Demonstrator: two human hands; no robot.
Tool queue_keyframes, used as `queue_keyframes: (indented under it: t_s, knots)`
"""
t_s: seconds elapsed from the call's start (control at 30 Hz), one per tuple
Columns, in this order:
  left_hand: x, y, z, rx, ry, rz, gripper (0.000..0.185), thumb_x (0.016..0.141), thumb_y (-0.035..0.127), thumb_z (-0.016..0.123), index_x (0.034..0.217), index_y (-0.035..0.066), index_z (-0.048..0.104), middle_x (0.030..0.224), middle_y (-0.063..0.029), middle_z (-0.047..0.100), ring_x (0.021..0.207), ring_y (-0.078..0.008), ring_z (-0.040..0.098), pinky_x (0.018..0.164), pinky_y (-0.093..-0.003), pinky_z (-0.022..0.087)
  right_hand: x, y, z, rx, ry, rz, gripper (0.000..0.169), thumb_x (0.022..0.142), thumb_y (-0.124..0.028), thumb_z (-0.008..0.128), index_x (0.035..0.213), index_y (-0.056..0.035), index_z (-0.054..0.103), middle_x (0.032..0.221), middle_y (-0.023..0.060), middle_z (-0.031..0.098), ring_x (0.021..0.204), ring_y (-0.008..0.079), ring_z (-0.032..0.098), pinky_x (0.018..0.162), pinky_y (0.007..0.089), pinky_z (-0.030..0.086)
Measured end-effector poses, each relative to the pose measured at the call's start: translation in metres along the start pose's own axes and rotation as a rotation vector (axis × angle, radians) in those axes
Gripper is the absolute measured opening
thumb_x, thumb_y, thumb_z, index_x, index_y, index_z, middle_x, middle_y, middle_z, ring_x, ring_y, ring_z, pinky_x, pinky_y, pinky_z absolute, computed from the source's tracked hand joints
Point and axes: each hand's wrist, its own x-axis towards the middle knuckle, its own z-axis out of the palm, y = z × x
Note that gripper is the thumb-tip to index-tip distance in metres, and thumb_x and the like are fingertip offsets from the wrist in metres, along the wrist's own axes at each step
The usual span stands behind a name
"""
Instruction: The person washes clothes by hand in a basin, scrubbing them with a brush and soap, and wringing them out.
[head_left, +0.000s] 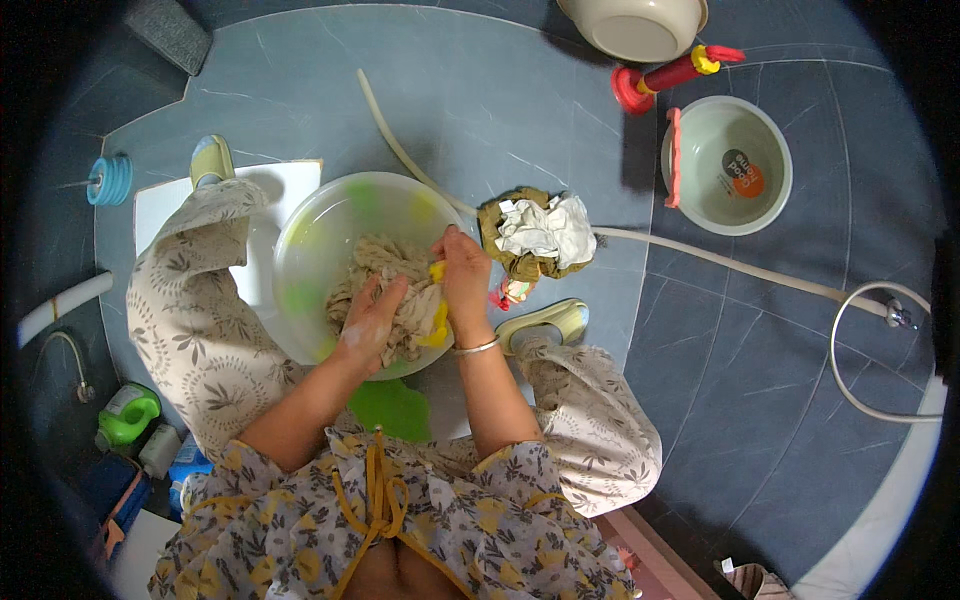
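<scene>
A large whitish plastic basin (306, 330) with green and yellow patches stands on the floor between the person's knees. In it lies a bunched beige cloth (382, 262). My left hand (369, 322) is on the cloth, fingers spread, with whitish suds at the wrist. Near the basin's right side, my right hand (463, 274) has its fingers curled beside a yellow object (437, 326) that runs along the cloth; its kind is unclear. Whether those fingers grip the yellow object or a fold of cloth cannot be told. A bangle circles the right wrist.
A white garment (551, 229) lies on an olive-brown one (517, 264), over or against a pale hose (712, 262). Farther right are a round basin (772, 150), a red and yellow pump-like tool (671, 75) and a beige basin (637, 37). Bottles, one green (129, 416), stand at left.
</scene>
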Motion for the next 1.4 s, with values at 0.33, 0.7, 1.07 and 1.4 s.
queue_keyframes:
  t_s: [0.33,0.7,1.07,1.4]
  knots:
    - [0.028,-0.022,-0.003,-0.081,0.034,0.028,0.081,0.083,0.032,0.061,0.137,-0.004,0.012,0.129,-0.0183,0.04,0.114,-0.0238,0.044,0.094,-0.0344,0.038,0.121,0.053,-0.157,-0.475,0.624,-0.38,0.037,0.091,-0.032,0.044,0.079,-0.0006,0.06,0.071,0.0077,0.058,0.068,0.0195,0.053,0.066,0.0329,0.043]
    - [0.011,-0.009,0.0,-0.098,-0.185,0.225,0.044,0.084,0.013,0.058,0.121,-0.004,0.04,0.104,-0.0103,0.057,0.092,-0.0161,0.056,0.078,-0.0267,0.046,0.071,0.048,-0.125,-0.377,0.56,-0.331,0.022,0.086,-0.016,0.051,0.092,0.0031,0.062,0.086,0.0145,0.06,0.085,0.0242,0.055,0.078,0.0349,0.043]
    - [-0.004,0.009,-0.027,-0.324,-0.133,0.312,0.023,0.085,0.015,0.056,0.104,0.002,0.053,0.094,-0.0053,0.057,0.081,-0.0127,0.055,0.07,-0.0257,0.046,-0.088,-0.026,0.05,-0.217,-0.011,-0.227,0.02,0.089,-0.019,0.051,0.088,-0.0003,0.058,0.078,0.0059,0.057,0.071,0.0181,0.053,0.066,0.0294,0.043]
    - [0.011,0.001,-0.042,-0.057,-0.017,0.404,0.043,0.084,0.041,0.049,0.077,0.001,0.061,0.073,-0.0051,0.059,0.066,-0.0144,0.053,0.061,-0.0286,0.044,-0.088,-0.031,0.076,-0.639,-0.013,-0.503,0.016,0.09,-0.015,0.046,0.089,0.0006,0.05,0.074,0.0134,0.057,0.068,0.0258,0.055,0.066,0.0314,0.043]
